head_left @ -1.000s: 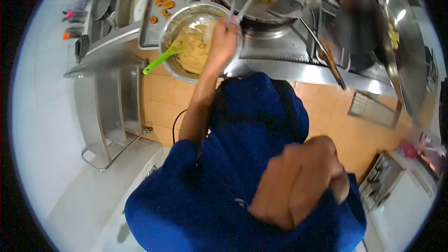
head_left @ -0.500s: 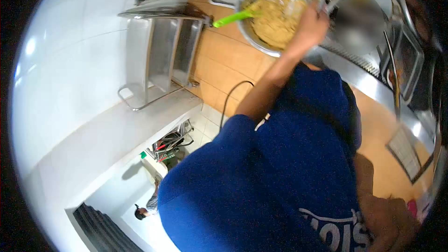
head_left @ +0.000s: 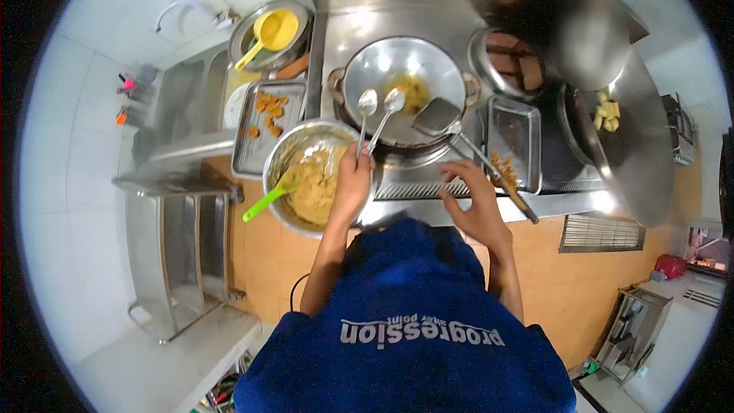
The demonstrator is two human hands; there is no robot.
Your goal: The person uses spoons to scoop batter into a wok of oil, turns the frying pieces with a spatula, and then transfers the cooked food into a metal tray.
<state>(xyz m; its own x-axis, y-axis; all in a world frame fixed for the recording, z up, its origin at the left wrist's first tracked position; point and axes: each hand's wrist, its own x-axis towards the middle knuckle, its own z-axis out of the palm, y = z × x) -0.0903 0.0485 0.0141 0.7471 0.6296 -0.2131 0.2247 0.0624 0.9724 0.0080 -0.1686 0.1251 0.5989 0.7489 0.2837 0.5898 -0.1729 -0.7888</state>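
Directly below the camera, a person in a blue shirt stands at a steel table, its front edge nearest them. At the table's far left corner, a yellow scoop sits in a steel dish. Nearer, a tray holds browned fried pieces. At the front left edge is a bowl of batter, with a green spatula leaning out over its left rim.

The left hand, over the bowl's right rim, is closed around the handles of two spoons. Their heads reach over a round pan mid-table. Just right, a metal turner rests its blade in the pan. The right hand is open, fingers spread, at the turner's long handle.

Spooning batter from bowl to pan looks like the step in hand. A next move would call for loading the spoons in the bowl.

Whether the spoons carry batter, or the right hand touches the handle, cannot be told. The far-right wok is cut off by the lens edge.
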